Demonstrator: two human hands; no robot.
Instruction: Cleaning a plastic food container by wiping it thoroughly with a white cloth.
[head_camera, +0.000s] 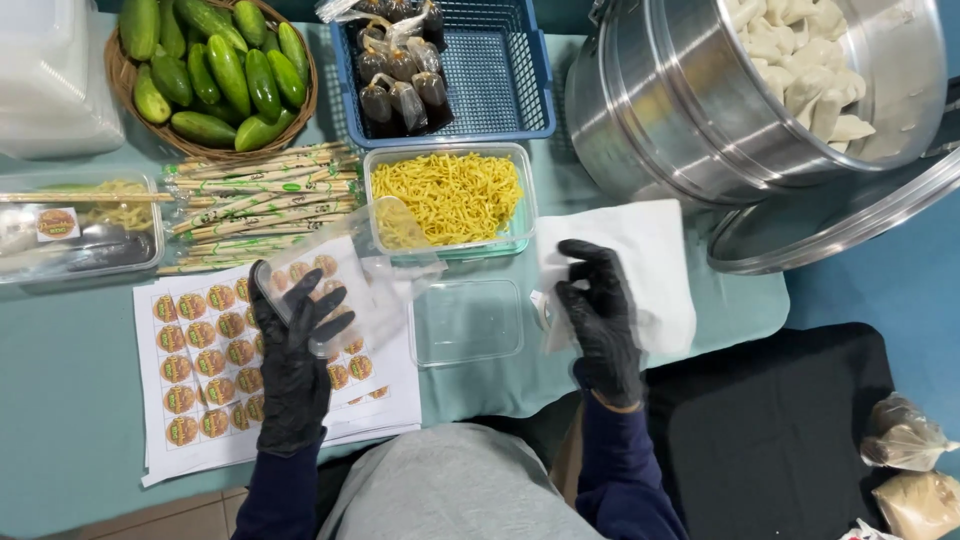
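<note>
Black-gloved left hand (292, 352) grips a clear plastic lid (330, 285) above the sticker sheet (200, 370); right hand (600, 315) pinches a small plastic bag (552, 310), fingers curled, near the empty container (466, 322).

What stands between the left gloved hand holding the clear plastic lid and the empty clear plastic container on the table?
Nothing visible. The left hand holds the clear plastic lid above the sheet of round stickers; the empty clear plastic container lies just beside it, and only bare green table shows between them.
</note>
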